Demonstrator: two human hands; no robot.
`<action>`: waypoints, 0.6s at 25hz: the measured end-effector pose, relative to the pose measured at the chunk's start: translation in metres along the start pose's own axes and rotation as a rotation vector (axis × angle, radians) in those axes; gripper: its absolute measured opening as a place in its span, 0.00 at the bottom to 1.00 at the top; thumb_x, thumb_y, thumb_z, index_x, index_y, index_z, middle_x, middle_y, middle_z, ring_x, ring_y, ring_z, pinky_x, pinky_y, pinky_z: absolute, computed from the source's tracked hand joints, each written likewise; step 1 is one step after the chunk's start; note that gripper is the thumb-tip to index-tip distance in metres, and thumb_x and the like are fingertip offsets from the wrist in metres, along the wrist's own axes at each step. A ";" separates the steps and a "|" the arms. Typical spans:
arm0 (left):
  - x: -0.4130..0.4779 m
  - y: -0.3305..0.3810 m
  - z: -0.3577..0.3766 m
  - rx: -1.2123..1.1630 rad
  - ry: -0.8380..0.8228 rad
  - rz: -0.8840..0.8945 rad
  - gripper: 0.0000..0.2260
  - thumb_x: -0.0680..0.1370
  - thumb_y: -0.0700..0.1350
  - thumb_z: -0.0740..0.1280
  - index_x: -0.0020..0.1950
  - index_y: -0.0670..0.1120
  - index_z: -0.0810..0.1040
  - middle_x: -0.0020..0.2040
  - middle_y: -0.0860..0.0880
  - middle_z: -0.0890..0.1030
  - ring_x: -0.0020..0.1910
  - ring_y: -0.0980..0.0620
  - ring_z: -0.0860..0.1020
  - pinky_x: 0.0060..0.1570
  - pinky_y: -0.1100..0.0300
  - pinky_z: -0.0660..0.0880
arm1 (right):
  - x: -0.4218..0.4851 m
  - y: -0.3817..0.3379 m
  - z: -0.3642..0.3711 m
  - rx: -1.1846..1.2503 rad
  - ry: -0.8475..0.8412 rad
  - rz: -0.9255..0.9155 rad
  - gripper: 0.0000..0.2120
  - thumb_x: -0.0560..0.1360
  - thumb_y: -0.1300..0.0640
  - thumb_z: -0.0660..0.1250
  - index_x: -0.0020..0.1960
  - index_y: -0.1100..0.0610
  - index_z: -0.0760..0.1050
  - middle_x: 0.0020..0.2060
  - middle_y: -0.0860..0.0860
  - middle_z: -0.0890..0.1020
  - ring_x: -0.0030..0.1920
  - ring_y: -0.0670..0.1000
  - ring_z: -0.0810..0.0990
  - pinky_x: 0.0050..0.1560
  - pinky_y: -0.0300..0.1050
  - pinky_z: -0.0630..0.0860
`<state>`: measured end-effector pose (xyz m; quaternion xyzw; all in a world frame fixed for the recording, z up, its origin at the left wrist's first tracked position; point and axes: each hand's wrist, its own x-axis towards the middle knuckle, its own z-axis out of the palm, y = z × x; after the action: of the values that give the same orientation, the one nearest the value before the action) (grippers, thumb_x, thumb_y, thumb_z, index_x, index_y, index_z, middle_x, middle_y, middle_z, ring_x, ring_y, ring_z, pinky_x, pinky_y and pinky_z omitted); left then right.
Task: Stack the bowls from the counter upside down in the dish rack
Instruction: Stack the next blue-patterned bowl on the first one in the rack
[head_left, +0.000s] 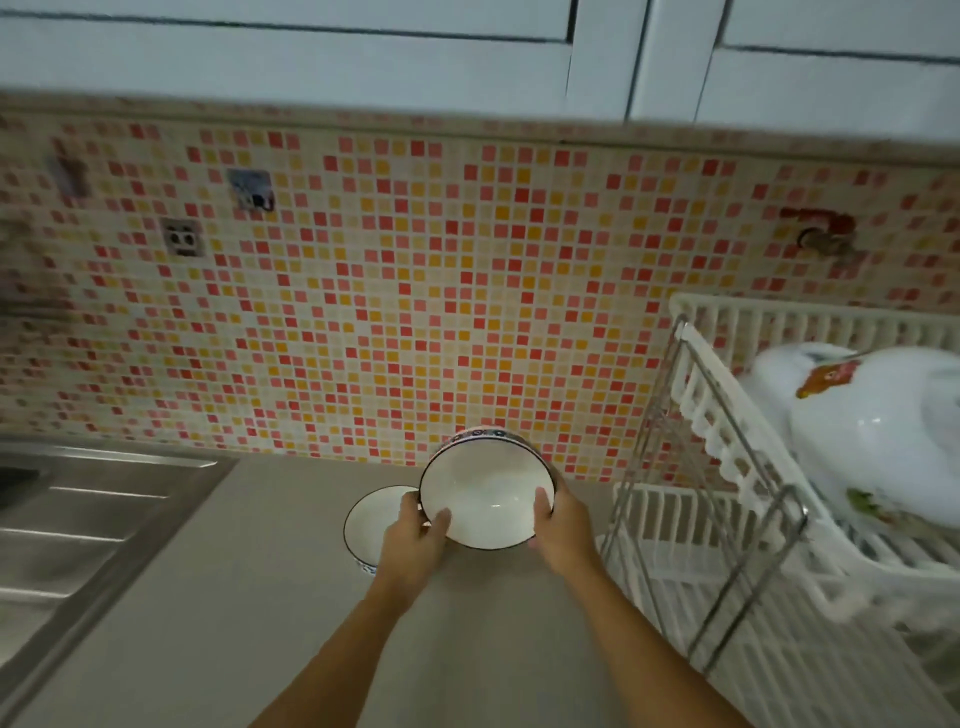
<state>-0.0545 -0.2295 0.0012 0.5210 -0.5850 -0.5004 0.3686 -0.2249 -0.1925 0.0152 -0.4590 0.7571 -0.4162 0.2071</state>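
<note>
I hold a white bowl with a dark patterned rim (485, 486) above the counter, tilted so its inside faces me. My left hand (415, 545) grips its left edge and my right hand (558, 535) grips its right edge, thumbs inside the rim. A second matching bowl (371, 525) stands upright on the counter just to the left, partly hidden behind my left hand. The white two-tier dish rack (727, 431) stands at the right. Large white dishes with a rooster print (872, 431) lie upside down in its upper tier.
A grey counter (249, 597) runs under my arms. A steel sink drainboard (78, 540) lies at the left. The mosaic tile wall (389, 291) rises behind, with a socket (181, 237) and a red tap (821, 234). The rack's lower tier (670, 525) shows bare slats.
</note>
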 end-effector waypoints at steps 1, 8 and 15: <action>-0.007 0.012 -0.011 -0.141 -0.102 -0.001 0.12 0.76 0.46 0.62 0.58 0.55 0.69 0.54 0.47 0.78 0.56 0.44 0.76 0.53 0.53 0.76 | -0.010 -0.003 -0.002 -0.011 0.064 -0.064 0.22 0.80 0.60 0.55 0.74 0.53 0.62 0.59 0.59 0.80 0.55 0.60 0.80 0.54 0.52 0.78; -0.043 0.069 -0.062 -0.165 -0.322 0.216 0.20 0.76 0.63 0.54 0.67 0.64 0.62 0.61 0.56 0.75 0.63 0.51 0.73 0.71 0.48 0.63 | -0.061 -0.030 -0.024 -0.085 0.128 -0.505 0.37 0.73 0.72 0.62 0.75 0.47 0.56 0.72 0.54 0.67 0.69 0.55 0.71 0.68 0.55 0.70; -0.095 0.096 -0.089 -0.080 -0.149 0.522 0.28 0.66 0.70 0.61 0.64 0.63 0.65 0.59 0.68 0.75 0.59 0.64 0.76 0.51 0.67 0.77 | -0.114 -0.082 -0.059 0.317 -0.281 -0.553 0.44 0.61 0.23 0.60 0.71 0.35 0.50 0.72 0.37 0.61 0.70 0.36 0.64 0.71 0.45 0.66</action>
<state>0.0250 -0.1590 0.1234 0.2994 -0.7047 -0.4481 0.4615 -0.1670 -0.0867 0.1088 -0.6618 0.4940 -0.5017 0.2575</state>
